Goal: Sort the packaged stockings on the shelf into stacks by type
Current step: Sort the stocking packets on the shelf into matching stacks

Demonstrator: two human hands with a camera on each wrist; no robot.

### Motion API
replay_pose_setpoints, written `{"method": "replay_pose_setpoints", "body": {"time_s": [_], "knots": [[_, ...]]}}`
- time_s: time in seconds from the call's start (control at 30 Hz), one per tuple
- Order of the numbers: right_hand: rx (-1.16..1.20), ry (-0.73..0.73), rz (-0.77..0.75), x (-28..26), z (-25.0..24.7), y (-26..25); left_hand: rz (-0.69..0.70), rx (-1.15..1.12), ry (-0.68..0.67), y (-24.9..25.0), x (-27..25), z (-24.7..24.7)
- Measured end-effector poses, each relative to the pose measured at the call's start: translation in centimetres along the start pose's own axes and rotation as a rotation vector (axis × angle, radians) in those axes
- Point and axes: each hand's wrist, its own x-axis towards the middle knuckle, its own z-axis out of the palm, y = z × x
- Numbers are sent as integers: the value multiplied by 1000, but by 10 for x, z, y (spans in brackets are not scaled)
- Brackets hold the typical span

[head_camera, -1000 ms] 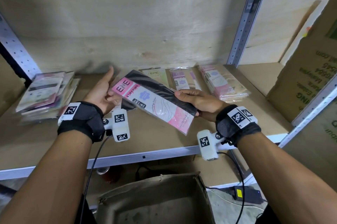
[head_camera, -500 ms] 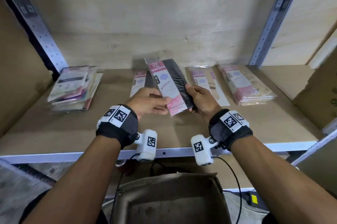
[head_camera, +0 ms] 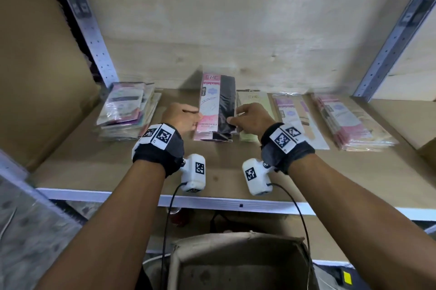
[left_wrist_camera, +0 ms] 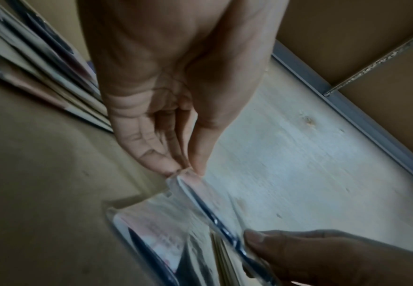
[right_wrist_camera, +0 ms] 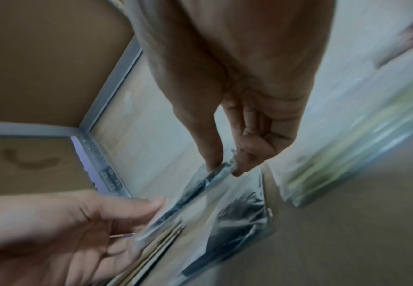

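A black stocking pack (head_camera: 217,103) with a pink and white label hangs lengthwise over the wooden shelf (head_camera: 94,162). My left hand (head_camera: 194,119) pinches its near left edge and my right hand (head_camera: 232,121) pinches its near right edge. The left wrist view shows thumb and fingers of the left hand (left_wrist_camera: 188,170) closed on the pack's corner (left_wrist_camera: 200,197). In the right wrist view the right hand (right_wrist_camera: 225,168) pinches the pack's edge (right_wrist_camera: 200,185). A similar black pack (head_camera: 212,137) lies on the shelf right under it.
A mixed stack of packs (head_camera: 127,110) lies at the left. To the right lie a pale green pack (head_camera: 253,100), a purple-labelled pack (head_camera: 295,115) and a pink stack (head_camera: 346,119). Metal uprights (head_camera: 94,37) frame the shelf. An open cardboard box (head_camera: 236,261) stands below.
The black pack turned from slanted to lengthwise and moved back over the black pack on the shelf. My left hand went from flat under it to pinching its side.
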Motion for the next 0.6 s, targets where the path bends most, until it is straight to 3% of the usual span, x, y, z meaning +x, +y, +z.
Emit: {"method": "replay_pose_setpoints", "body": {"time_s": [0.27, 0.6], "knots": [[-383, -7, 19, 12, 17, -17, -60, 141, -21, -2, 9, 0], [-525, 7, -3, 11, 25, -19, -58, 364, -35, -1, 1, 5]]}}
